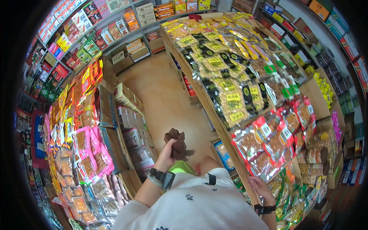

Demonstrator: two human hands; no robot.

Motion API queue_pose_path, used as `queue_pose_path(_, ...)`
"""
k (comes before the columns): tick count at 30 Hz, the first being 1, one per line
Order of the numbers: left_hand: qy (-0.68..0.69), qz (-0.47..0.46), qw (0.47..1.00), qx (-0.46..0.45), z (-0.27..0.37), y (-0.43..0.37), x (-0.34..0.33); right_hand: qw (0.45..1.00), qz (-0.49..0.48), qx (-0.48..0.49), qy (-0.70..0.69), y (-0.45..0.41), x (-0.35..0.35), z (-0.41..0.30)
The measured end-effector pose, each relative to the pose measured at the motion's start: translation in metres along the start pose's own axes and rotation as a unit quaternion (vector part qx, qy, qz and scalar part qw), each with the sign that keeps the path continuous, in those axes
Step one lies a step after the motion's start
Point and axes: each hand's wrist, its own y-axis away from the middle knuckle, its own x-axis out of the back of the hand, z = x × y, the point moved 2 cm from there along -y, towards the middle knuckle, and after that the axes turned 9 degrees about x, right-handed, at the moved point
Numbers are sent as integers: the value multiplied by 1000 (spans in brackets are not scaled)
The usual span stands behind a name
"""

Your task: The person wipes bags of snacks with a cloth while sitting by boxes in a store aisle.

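My left hand (pixel 166 152) is closed around a crumpled dark brown cloth (pixel 178 143), held over the aisle floor in front of my body. At the lower right, my right hand (pixel 260 186) rests by the wooden edge (pixel 240 161) of a display stand, close to red-and-clear snack packets (pixel 261 146). Its fingers are partly seen, and whether they grip the edge is unclear. Farther up the same stand lie yellow-and-black packets (pixel 234 97).
At left stands another display with pink packets (pixel 93 152) and orange packets (pixel 86 77), above stacked boxes and plastic tubs (pixel 141 158). A tan floor (pixel 152 86) runs between the displays. Boxed goods fill back shelves (pixel 103 34). Open cartons (pixel 319 95) stand at right.
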Motion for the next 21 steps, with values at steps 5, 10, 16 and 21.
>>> queue_pose_path(5,44,18,999,-6,64,0,-1,986,-121,21,111,-118,-19,-84)
queue_pose_path(10,79,54,993,-62,146,0,53,967,-224,67,99,-265,-85,-186)
queue_pose_path(16,168,92,969,-159,290,24,45,922,-324,126,171,-434,-174,-302)
queue_pose_path(21,186,74,946,-255,404,2,42,886,-376,166,214,-535,-233,-393)
